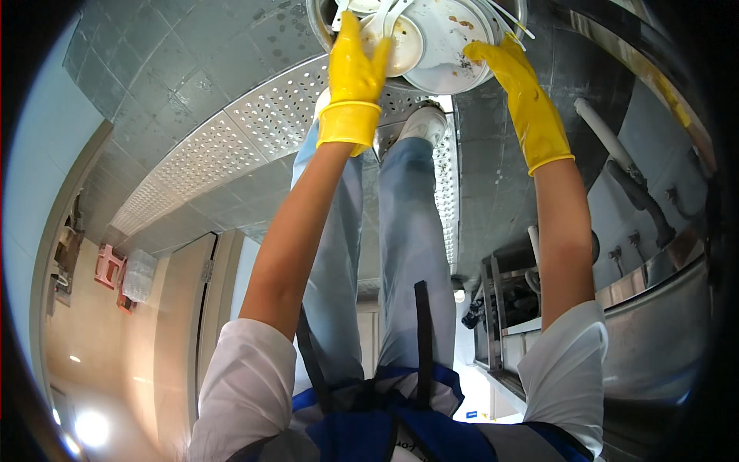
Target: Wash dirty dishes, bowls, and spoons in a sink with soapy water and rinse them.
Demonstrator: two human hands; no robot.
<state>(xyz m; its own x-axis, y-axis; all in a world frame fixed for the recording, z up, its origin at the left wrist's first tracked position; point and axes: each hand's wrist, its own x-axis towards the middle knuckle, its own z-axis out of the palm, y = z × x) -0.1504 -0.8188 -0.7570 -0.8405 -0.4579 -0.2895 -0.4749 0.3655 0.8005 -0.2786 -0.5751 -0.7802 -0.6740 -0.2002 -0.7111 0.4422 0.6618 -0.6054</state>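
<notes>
A metal basin (316,23) at the top edge of the view holds used dishes. In it lies a stack of white plates (447,55) with food scraps on the top one. A white bowl (409,49) rests on the left of that stack, with white spoons (378,22) in it. My left hand (355,69), in a yellow rubber glove, is over the bowl's left side, thumb and fingers apart; it is slightly blurred. My right hand (517,81), gloved alike, grips the right rim of the plates, its thumb over the top plate. White chopsticks (514,23) stick out beside it.
A perforated metal drain grate (231,138) crosses the wet tiled floor (167,63) under my shoes (424,124). Pipes (606,136) and a steel sink unit (652,341) stand on the right. An open wooden door (179,323) and a pink stool (109,265) are at left.
</notes>
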